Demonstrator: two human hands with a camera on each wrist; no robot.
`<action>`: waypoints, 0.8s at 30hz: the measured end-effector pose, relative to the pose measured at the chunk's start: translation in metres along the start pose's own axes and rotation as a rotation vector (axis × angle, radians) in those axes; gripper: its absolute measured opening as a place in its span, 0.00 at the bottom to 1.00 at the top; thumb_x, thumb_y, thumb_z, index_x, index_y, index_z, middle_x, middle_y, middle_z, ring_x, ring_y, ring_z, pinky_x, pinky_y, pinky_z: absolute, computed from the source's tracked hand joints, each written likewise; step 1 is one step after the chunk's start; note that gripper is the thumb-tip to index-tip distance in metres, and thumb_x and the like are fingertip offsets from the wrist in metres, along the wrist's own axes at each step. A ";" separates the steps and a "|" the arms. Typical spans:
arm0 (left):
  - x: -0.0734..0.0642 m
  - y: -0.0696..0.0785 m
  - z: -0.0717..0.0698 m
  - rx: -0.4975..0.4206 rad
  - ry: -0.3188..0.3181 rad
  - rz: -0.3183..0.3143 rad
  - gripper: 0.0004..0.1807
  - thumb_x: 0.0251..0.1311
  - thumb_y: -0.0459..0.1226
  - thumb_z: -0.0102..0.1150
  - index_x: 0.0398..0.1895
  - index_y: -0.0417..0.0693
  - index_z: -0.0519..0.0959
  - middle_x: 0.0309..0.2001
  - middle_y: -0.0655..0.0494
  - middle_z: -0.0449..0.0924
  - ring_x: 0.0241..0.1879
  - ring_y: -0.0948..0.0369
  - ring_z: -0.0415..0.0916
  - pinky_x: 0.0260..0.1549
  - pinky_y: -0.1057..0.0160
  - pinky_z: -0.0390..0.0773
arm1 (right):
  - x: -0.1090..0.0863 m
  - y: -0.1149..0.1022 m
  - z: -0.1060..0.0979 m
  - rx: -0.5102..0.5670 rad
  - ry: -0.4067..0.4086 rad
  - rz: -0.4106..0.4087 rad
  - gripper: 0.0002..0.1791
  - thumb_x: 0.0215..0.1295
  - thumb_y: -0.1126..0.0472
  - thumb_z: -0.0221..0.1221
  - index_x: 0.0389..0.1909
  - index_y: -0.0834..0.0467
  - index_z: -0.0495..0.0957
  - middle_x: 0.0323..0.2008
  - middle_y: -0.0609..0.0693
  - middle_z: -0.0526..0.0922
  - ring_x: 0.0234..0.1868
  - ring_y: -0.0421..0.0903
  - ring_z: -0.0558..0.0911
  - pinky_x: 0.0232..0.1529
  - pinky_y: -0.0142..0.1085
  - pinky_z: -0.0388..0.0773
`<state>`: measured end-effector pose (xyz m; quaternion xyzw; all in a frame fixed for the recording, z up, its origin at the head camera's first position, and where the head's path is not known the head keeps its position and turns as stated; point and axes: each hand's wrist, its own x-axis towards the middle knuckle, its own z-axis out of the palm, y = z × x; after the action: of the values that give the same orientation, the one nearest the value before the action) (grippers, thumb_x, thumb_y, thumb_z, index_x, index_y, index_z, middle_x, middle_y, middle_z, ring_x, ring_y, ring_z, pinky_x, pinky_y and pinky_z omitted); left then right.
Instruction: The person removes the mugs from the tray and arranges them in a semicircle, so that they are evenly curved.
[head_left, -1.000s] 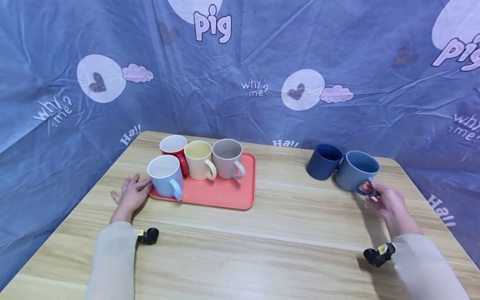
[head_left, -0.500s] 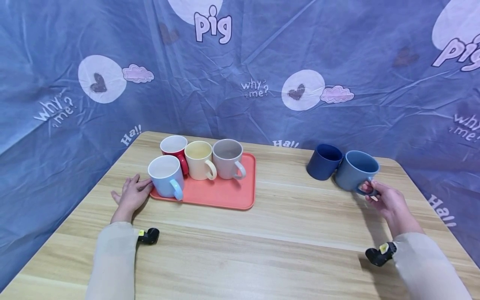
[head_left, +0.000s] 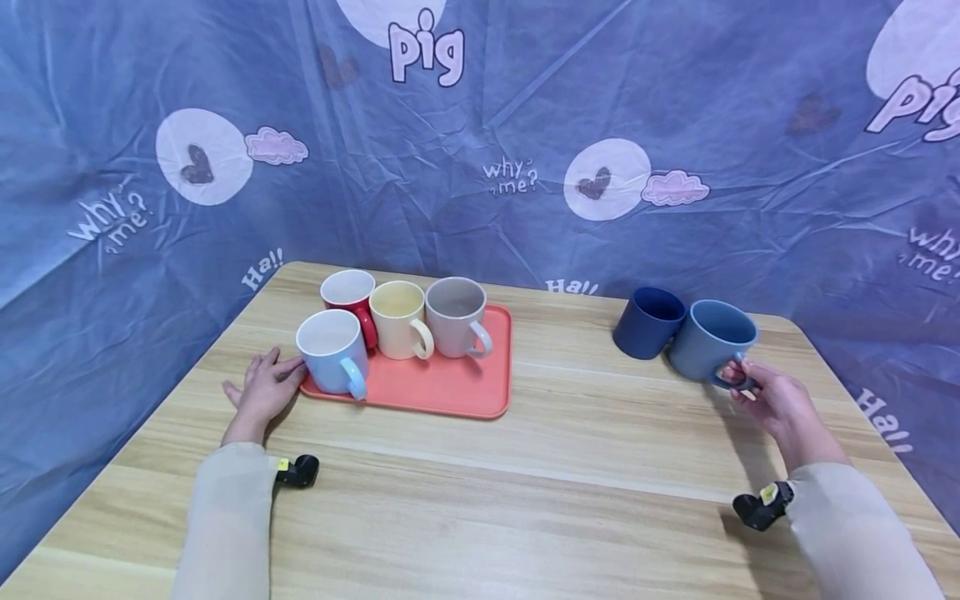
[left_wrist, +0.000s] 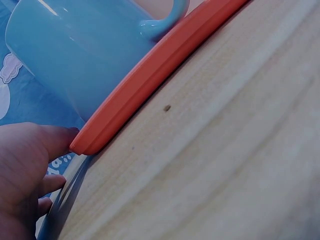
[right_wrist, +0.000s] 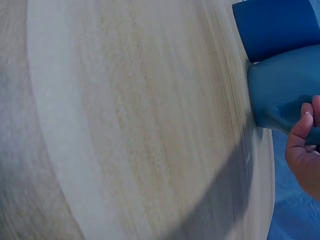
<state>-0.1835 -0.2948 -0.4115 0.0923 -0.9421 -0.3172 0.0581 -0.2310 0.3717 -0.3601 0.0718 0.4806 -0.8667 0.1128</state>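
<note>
At the right of the head view my right hand (head_left: 780, 408) grips the handle of a grey-blue mug (head_left: 708, 342). In the right wrist view the fingers curl through that handle, and the mug (right_wrist: 282, 85) stands close beside a navy mug (right_wrist: 277, 27). My left hand (head_left: 264, 390) rests at the left end of a coral-red tray (head_left: 442, 398), its fingertips at the tray's corner. Nearest to it on the tray stands a light blue mug (head_left: 330, 354). The left wrist view shows the thumb side of the hand (left_wrist: 25, 160) against the tray's edge (left_wrist: 135, 90).
Behind the light blue mug, a red mug (head_left: 347, 292), a cream mug (head_left: 397, 321) and a grey mug (head_left: 455, 317) stand in a row on the tray. The wooden table (head_left: 480, 517) ends at a blue printed cloth (head_left: 450, 208) hung behind it.
</note>
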 end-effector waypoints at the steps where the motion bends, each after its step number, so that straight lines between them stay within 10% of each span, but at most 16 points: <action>1: 0.000 0.000 0.000 0.001 0.000 -0.001 0.25 0.61 0.49 0.38 0.53 0.40 0.68 0.62 0.33 0.46 0.61 0.40 0.33 0.43 0.35 0.17 | 0.000 0.000 0.000 -0.011 -0.005 -0.001 0.14 0.63 0.65 0.47 0.26 0.63 0.80 0.25 0.54 0.81 0.30 0.44 0.80 0.26 0.34 0.73; 24: 0.001 0.000 -0.001 -0.003 -0.010 -0.022 0.26 0.61 0.50 0.38 0.54 0.41 0.68 0.62 0.34 0.45 0.61 0.40 0.31 0.44 0.36 0.16 | -0.006 -0.003 -0.004 -0.250 -0.082 -0.085 0.12 0.63 0.63 0.47 0.29 0.59 0.79 0.28 0.51 0.81 0.34 0.40 0.78 0.31 0.32 0.74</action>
<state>-0.1842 -0.2955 -0.4111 0.1010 -0.9408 -0.3197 0.0501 -0.2263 0.3777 -0.3584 0.0013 0.5823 -0.8064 0.1036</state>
